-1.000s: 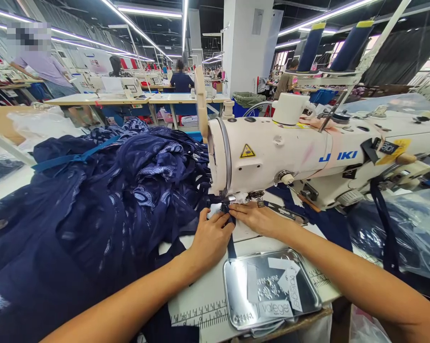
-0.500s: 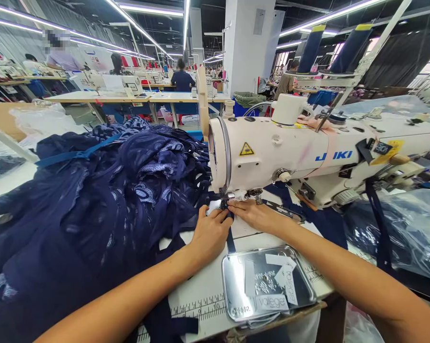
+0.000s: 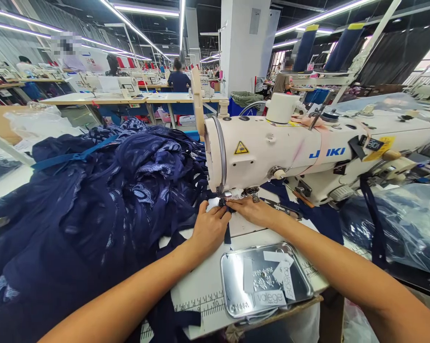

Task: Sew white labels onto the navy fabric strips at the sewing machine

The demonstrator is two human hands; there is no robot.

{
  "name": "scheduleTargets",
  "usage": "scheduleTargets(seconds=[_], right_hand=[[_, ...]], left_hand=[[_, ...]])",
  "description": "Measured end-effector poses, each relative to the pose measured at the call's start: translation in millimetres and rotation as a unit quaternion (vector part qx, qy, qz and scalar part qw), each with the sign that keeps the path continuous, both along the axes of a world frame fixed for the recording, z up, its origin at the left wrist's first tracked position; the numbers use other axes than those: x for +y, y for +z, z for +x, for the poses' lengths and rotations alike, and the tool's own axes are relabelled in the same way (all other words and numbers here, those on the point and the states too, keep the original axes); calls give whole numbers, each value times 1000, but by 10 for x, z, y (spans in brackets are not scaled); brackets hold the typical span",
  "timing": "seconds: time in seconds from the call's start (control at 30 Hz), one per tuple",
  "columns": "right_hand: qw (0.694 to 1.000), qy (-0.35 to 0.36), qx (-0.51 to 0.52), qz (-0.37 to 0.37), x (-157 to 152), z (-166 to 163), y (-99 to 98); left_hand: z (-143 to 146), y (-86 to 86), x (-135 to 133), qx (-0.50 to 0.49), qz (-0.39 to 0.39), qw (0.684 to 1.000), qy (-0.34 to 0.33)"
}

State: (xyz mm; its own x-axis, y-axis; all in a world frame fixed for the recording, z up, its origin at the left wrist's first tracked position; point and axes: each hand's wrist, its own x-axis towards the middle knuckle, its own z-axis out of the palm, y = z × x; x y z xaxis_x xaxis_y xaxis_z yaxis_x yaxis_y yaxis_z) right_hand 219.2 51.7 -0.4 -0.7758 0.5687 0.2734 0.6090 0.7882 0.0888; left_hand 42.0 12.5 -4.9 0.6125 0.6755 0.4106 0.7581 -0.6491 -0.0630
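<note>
My left hand (image 3: 210,226) lies by the presser foot of the white sewing machine (image 3: 265,152), fingers bent and closed on a piece of navy fabric (image 3: 227,234). From the other side my right hand (image 3: 254,211) reaches in low, its fingers held together and their tips on the same fabric near the needle. The fingers and the machine head partly hide the cloth between them. Just left of the foot shows a small white part (image 3: 212,204). A large heap of navy lace garments (image 3: 86,214) spreads beside my left arm.
A metal tray (image 3: 232,274) holding white "valege" labels (image 3: 270,298) stands at the table's front edge. Snips (image 3: 284,208) and a wooden-handled tool (image 3: 305,198) lie under the machine arm. Plastic-wrapped navy goods (image 3: 411,224) are at right. Two navy thread cones (image 3: 305,47) stand above.
The view has shifted slightly, so the machine and tray appear a little further left. Both hands stay at the presser foot with almost no change in their hold.
</note>
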Motion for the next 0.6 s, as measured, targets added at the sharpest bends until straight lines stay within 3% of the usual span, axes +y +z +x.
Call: scheduleTargets(seconds=[0.2, 0.33, 0.43, 0.6], right_hand=[[1000, 6, 24, -2, 56, 16, -71], [999, 9, 35, 25, 88, 18, -102], [999, 8, 43, 25, 92, 27, -74], [999, 11, 49, 7, -3, 37, -8]], left_hand=[[7, 25, -20, -25, -2, 1000, 5], [40, 85, -111, -27, -38, 997, 60], [8, 172, -142, -1, -88, 990, 107], [-254, 332, 36, 76, -134, 981, 114]])
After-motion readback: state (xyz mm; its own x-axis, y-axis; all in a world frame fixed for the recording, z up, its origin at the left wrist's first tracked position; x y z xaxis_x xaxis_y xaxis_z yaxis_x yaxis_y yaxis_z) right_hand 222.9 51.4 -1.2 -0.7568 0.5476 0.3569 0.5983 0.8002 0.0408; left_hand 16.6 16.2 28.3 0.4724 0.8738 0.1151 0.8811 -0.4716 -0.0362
